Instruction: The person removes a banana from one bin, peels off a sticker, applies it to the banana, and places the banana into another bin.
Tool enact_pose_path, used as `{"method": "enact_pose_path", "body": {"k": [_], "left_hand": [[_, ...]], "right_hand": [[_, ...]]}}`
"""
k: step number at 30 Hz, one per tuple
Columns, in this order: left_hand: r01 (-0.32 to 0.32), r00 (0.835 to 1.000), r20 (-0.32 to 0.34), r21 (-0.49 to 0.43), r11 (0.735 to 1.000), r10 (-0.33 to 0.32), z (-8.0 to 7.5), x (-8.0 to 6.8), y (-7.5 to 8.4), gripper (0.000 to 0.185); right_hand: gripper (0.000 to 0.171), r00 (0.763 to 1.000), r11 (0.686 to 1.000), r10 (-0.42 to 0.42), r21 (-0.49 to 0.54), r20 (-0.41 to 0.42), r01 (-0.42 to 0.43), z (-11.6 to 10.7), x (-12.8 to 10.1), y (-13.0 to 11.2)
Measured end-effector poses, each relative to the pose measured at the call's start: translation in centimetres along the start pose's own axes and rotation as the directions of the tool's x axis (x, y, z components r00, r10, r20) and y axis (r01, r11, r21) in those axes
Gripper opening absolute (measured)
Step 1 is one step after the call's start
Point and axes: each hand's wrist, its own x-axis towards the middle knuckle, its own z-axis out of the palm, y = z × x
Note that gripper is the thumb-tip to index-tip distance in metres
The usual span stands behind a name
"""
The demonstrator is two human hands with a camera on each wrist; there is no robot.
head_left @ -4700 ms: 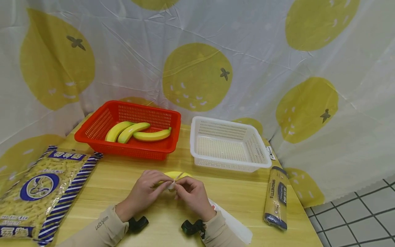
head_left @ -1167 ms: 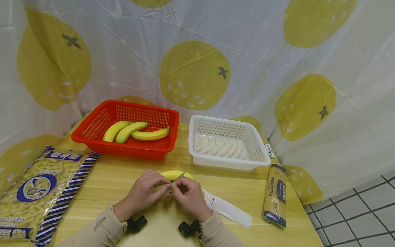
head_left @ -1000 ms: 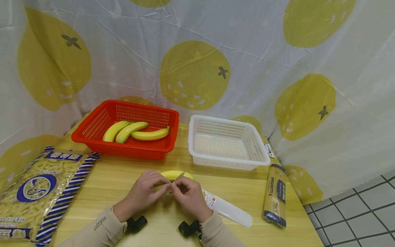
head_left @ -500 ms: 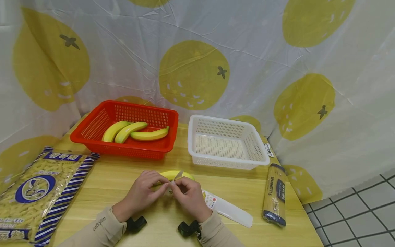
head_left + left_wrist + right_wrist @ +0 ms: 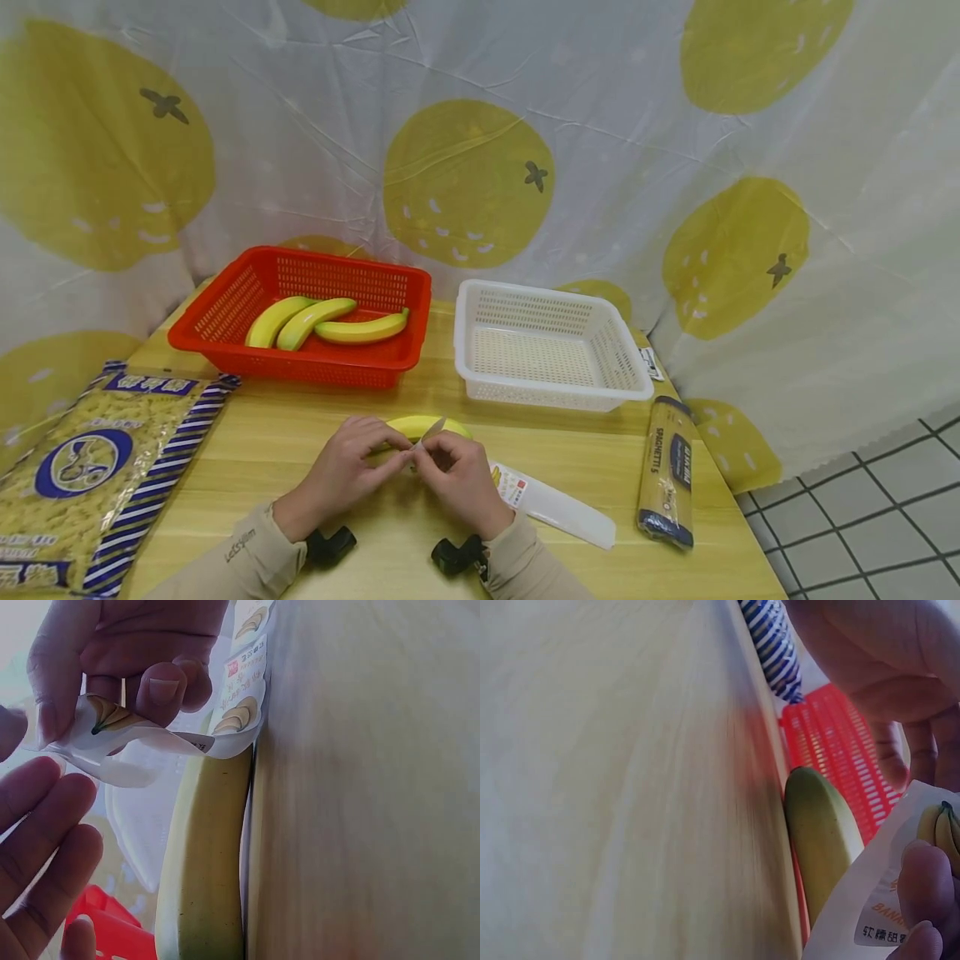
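My right hand (image 5: 467, 485) pinches a white strip of banana labels (image 5: 564, 510) between thumb and forefinger. In the left wrist view the label strip (image 5: 238, 724) curls up from the table, banana pictures printed on it. My left hand (image 5: 347, 467) meets it with thumb and forefinger pinching the strip's end; its other fingers spread loosely. A small pale flap stands up between the two hands. Just behind them a yellow banana (image 5: 423, 426) lies on the table, partly covered by the hands. The right wrist view shows this banana (image 5: 821, 832) beside the printed label.
At the back left, a red basket (image 5: 300, 360) holds three bananas (image 5: 363, 330). A white basket (image 5: 555, 395) stands to its right. A large pasta bag (image 5: 90, 458) lies at the left, and a spaghetti pack (image 5: 666, 471) near the table's right edge.
Compared with several seconds ago, the label strip's tail has swung away from me and its printed part shows. Both hands stay close together over the same spot; the head view shifts slightly.
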Motion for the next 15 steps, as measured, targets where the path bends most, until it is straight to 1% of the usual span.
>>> {"method": "enact_pose_path", "body": {"k": [3,8,10,15], "left_hand": [[0.023,1.0,0.004,0.002,1.0,-0.024,-0.1,-0.02,0.12,0.021],[0.025,1.0,0.012,-0.005,1.0,-0.025,0.04,-0.11,-0.06,0.021],[0.015,1.0,0.008,-0.007,1.0,-0.015,0.16,-0.14,-0.16,0.021],[0.02,1.0,-0.001,-0.008,1.0,-0.02,0.23,-0.19,-0.2,0.019]], "right_hand": [[0.006,1.0,1.0,0.019,0.012,0.008,-0.019,0.07,-0.02,0.07],[0.006,0.998,0.998,0.061,0.017,0.013,-0.061,0.06,-0.09,0.01],[0.007,0.999,0.999,0.052,0.012,0.013,-0.052,0.05,-0.13,0.0],[0.008,1.0,1.0,-0.011,0.005,0.009,0.011,0.04,-0.05,-0.26]]}}
